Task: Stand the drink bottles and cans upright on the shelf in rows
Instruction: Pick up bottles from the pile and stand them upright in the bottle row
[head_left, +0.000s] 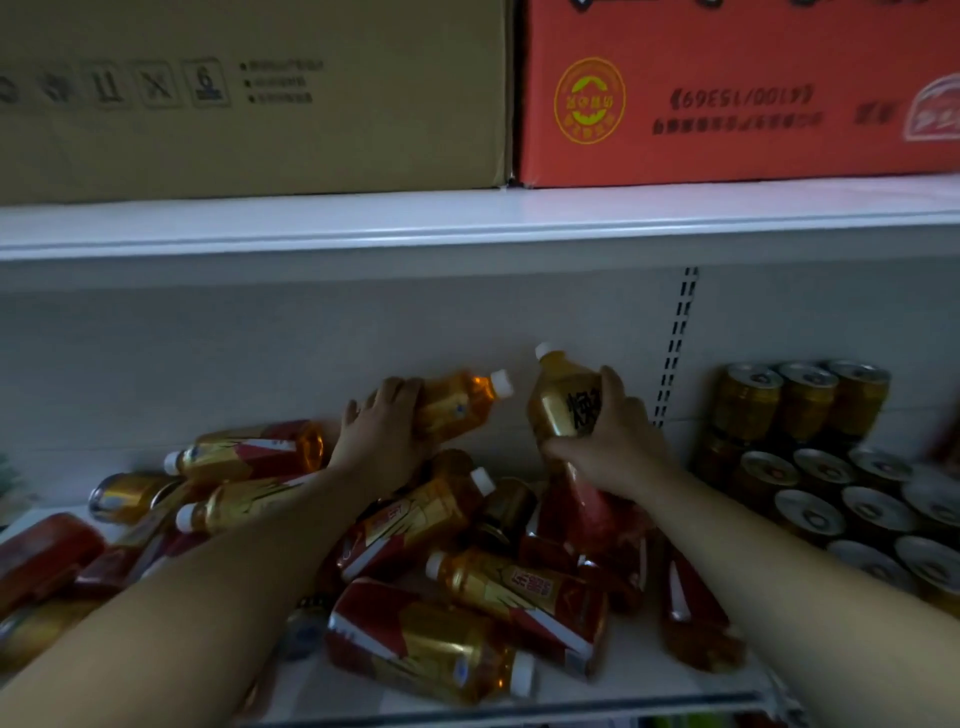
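Hanging above a jumbled heap of bottles (467, 587), two amber drinks are held near the back wall of the shelf (639, 691). The tilted bottle (457, 405), white cap to the right, is gripped round its lower body by the left hand (379, 431). The near-upright bottle (561, 402) is clasped round its label by the right hand (608, 447). Being full plastic, they are judged weighty, fairly stiff and slick, best taken mid-body. Gold-and-red labels are worn. Gold cans (831, 467) are stood in rows at right.
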